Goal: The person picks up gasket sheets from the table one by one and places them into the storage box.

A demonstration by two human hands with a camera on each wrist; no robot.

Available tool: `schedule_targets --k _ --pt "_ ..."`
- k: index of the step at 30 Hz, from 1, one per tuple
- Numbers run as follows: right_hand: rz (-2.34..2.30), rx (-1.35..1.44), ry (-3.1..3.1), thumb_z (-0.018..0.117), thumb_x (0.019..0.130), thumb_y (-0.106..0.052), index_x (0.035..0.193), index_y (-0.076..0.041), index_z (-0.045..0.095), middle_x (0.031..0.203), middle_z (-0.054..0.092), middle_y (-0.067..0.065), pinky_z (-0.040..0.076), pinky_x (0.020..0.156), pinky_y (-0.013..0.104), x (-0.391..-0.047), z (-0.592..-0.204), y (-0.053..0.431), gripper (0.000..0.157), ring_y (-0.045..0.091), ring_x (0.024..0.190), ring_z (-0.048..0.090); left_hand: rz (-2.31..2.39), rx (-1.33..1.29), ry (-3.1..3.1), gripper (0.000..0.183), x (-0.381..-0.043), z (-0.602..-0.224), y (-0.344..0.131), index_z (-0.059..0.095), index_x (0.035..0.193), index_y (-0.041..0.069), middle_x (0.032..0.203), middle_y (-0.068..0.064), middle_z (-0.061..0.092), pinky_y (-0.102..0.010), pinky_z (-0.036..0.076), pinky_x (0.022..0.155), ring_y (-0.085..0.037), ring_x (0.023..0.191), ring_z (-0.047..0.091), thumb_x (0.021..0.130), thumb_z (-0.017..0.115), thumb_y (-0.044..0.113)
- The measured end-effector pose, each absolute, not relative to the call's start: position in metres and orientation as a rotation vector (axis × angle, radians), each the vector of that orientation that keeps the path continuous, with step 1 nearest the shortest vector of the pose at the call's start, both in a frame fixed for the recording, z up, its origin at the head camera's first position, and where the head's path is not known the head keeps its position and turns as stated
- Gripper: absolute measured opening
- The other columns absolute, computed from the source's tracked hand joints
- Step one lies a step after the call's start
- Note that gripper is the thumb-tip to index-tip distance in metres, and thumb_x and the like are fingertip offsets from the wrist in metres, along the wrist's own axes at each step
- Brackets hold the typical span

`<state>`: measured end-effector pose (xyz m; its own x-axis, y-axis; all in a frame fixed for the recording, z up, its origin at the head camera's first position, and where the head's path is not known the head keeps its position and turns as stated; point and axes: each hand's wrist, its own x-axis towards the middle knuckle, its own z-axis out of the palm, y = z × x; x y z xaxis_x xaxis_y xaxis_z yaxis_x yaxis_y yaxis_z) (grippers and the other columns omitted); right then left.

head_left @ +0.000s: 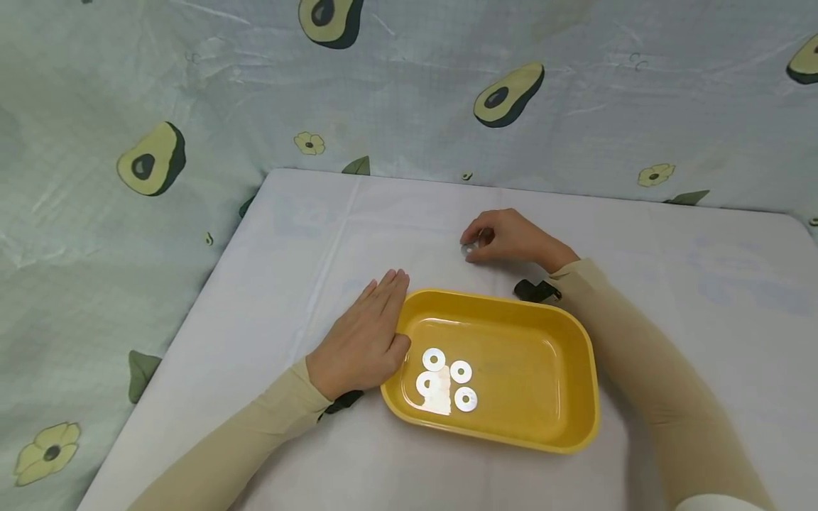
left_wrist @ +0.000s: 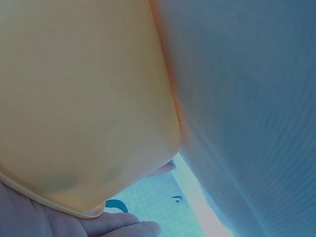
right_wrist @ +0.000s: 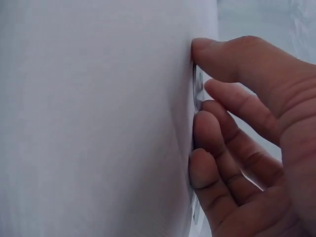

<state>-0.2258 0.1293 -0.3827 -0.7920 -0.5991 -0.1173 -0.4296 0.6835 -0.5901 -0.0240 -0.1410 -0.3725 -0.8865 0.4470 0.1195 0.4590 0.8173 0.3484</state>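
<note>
My right hand (head_left: 511,235) is beyond the tray, low at the white tabletop. Its thumb and fingertips pinch the edges of a flat metal washer (head_left: 469,248), whose rim (right_wrist: 198,86) shows between thumb and fingers in the right wrist view. My left hand (head_left: 367,341) rests against the left end of a yellow tray (head_left: 498,298); the fingers are straight and together, and the thumb lies at the rim. Several washers (head_left: 465,399) lie in the left half of the tray, one partly lost in a bright reflection.
The white-covered table (head_left: 287,227) reaches back to a pale cloth (head_left: 409,106) printed with avocados and flowers. A black wrist device (head_left: 537,291) sits under my right wrist, just behind the tray's far rim. A small shiny edge (right_wrist: 195,212) shows below the right fingers.
</note>
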Motion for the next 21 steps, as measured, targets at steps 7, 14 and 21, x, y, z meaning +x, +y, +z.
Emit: schedule_targets --k 7,14,21 --pt "-0.813 -0.775 2.612 0.083 0.085 -0.026 0.107 -0.018 0.079 0.106 0.071 0.003 0.053 0.085 0.032 -0.219 -0.3816 0.1284 0.024 0.02 0.093 0.06 -0.578 -0.733 -2.974 0.071 -0.0237 -0.3714 -0.14 0.031 0.157 -0.011 0.166 -0.025 0.035 -0.049 0.024 0.133 -0.035 0.159 0.031 0.094 0.046 0.016" --pt "-0.852 -0.749 2.615 0.083 0.086 -0.025 0.105 -0.016 0.077 0.103 0.068 0.006 0.051 0.081 0.03 -0.218 -0.387 0.1327 0.021 0.021 0.092 0.057 -0.574 -0.738 -2.971 0.071 -0.0233 -0.3712 -0.1386 0.031 0.157 -0.011 0.166 -0.025 0.034 -0.049 0.024 0.133 -0.035 0.159 0.031 0.093 0.046 0.015" --pt "-0.847 -0.745 2.612 0.082 0.087 -0.024 0.101 -0.016 0.074 0.1 0.063 0.006 0.05 0.081 0.032 -0.2167 -0.3859 0.1334 0.018 0.021 0.092 0.056 -0.577 -0.738 -2.962 0.071 -0.0236 -0.3719 -0.1378 0.031 0.157 -0.011 0.166 -0.026 0.034 -0.05 0.024 0.133 -0.036 0.159 0.032 0.093 0.047 0.016"
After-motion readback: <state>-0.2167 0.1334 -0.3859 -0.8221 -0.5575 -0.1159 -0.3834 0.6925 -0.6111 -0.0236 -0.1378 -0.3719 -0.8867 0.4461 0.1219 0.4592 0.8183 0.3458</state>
